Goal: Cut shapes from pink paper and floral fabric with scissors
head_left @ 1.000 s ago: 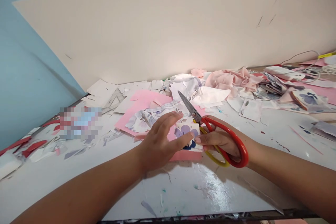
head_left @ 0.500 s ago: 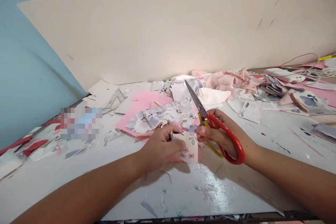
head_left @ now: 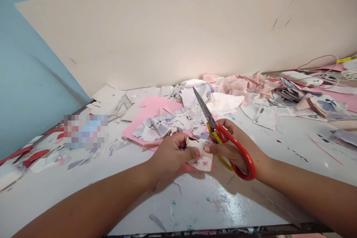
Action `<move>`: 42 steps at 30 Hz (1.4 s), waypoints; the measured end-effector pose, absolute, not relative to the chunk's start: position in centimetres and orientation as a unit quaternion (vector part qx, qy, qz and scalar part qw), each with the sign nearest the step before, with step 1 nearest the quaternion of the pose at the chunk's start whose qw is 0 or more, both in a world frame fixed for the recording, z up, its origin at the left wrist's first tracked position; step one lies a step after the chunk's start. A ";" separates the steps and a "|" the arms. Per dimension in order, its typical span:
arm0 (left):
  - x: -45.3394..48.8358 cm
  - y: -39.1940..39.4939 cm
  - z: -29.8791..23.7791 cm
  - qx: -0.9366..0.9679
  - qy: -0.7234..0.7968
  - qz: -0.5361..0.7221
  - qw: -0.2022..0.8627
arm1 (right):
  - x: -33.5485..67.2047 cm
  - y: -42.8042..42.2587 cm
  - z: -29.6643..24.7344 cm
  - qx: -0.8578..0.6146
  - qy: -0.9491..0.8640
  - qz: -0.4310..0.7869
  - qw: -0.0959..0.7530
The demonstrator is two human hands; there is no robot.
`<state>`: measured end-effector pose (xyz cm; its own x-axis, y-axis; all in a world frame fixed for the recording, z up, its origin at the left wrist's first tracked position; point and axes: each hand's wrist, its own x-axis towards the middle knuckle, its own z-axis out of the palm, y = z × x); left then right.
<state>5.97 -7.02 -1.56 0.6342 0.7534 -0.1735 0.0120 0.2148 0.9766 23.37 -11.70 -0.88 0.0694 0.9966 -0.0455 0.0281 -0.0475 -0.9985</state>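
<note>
Nearest lies the white-painted table (head_left: pixel 192 204), flecked with green and smeared with paint. On it, both forearms reach in from the lower corners. The left hand (head_left: pixel 170 154) pinches a small white scrap (head_left: pixel 199 161) printed with pink flowers, its fingers bunched on the scrap's left edge. The right hand (head_left: pixel 230 148) grips the scissors (head_left: pixel 220 134) through their red-and-yellow handles, its thumb reaching over to rest on the scrap's upper right.

The scrap sits between the hands, closer to the table's near edge than the blades are, and its longer side runs roughly left to right. The scissors' long axis slants from the handles at near right up to the tips at far left. The blades, almost closed, lie just beyond the scrap, not across it, and the right hand is the one nearer them.

Beyond, a pink sheet (head_left: pixel 150 113) lies under a floral cloth (head_left: pixel 167 124). Further right are white cloth (head_left: pixel 225 102) and crumpled pink fabric (head_left: pixel 245 85). A beige board (head_left: pixel 167 26) stands behind everything, against a blue wall (head_left: pixel 33 63).
</note>
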 end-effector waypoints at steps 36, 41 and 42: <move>6.1 -5.6 -1.5 0.582 0.366 0.384 0.616 | 23.0 -11.1 -1.1 -0.506 -0.471 0.513 0.509; 6.0 -5.5 -0.3 0.627 0.331 0.369 0.601 | 22.7 -11.0 -0.5 -0.510 -0.457 0.513 0.517; 5.9 -5.4 0.0 0.630 0.329 0.372 0.597 | 22.7 -11.0 -0.3 -0.505 -0.456 0.514 0.523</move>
<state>5.90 -5.44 0.00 0.5074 0.8583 0.0758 -0.0290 -0.0709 0.9971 22.66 -11.03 -0.27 0.0563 0.9975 -0.0424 -0.0762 -0.0381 -0.9964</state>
